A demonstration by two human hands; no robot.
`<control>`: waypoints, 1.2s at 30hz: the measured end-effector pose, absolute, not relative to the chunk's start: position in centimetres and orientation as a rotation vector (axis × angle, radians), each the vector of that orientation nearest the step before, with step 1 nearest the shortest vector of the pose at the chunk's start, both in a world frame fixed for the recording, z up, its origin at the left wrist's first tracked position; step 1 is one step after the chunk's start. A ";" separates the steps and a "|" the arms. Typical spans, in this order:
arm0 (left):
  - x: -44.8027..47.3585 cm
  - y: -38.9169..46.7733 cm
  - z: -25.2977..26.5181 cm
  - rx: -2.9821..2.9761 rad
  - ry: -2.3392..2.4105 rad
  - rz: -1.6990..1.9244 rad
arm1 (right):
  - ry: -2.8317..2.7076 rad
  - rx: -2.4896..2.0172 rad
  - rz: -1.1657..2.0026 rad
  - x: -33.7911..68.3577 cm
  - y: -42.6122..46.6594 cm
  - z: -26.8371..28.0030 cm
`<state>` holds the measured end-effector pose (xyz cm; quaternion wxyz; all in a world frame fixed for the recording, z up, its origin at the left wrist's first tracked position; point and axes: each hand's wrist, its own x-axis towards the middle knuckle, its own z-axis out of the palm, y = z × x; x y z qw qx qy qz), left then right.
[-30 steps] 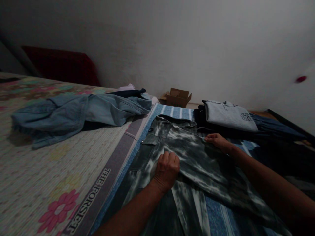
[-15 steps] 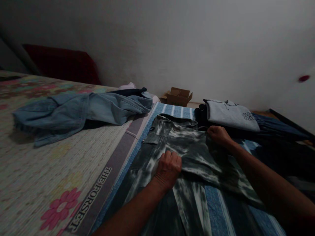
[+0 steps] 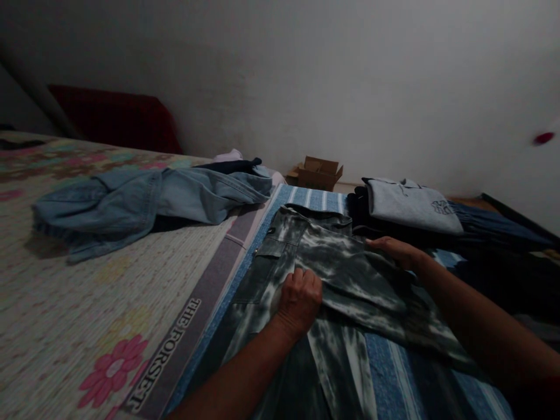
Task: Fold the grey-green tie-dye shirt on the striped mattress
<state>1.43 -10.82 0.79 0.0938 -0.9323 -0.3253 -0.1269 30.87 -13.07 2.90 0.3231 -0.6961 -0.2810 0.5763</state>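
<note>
Dark green and white tie-dye cargo trousers lie spread in front of me, waistband away from me, one leg slanting off to the right. My left hand is closed on the cloth in the middle, below the side pocket. At the right edge near the waistband, my right hand rests with its fingers stretched out flatter against the fabric; its underside is hidden. Beneath the trousers is a blue striped cloth.
A light-blue denim garment lies on the flowered bedspread at left. Back right, a folded grey hoodie tops dark clothes, beside blue jeans. An open cardboard box stands by the wall.
My right hand has flattened and its fingers have straightened from a pinch. The cloth beneath it has settled lower. My left hand stays in place.
</note>
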 end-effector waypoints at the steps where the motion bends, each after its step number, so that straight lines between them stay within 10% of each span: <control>1: 1.4 -10.8 0.8 -2.770 -0.963 -0.375 | -0.729 -1.829 1.534 30.8 -13.1 2.7; 13: 1.3 -11.4 2.0 -2.864 -0.805 -0.188 | -1.041 -1.979 0.992 31.4 -11.6 1.8; 36: 0.9 -12.1 0.7 -2.802 -0.724 -0.020 | -1.025 -1.942 0.978 31.1 -11.5 1.2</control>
